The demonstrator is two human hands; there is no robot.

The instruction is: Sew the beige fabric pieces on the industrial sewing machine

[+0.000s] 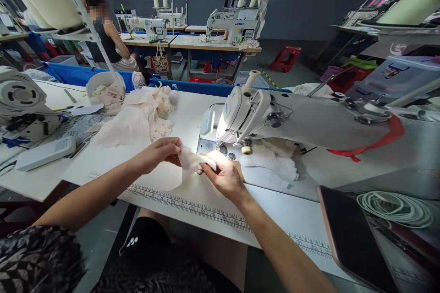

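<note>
My left hand (161,152) pinches the left edge of a small pale fabric piece (187,165) on the white sewing table (113,165). My right hand (223,176) grips the same piece at its right end, just in front of the needle area of the white sewing machine (261,116). The lit needle zone sits right behind my right fingers. More pale fabric (275,162) lies under the machine arm.
A heap of cream fabric pieces (137,116) lies at the back left beside a white bowl (103,83). A dark tablet (354,233) and coiled white cord (395,208) sit at the right. A printed ruler (192,206) runs along the table's front. Another person sits at far tables.
</note>
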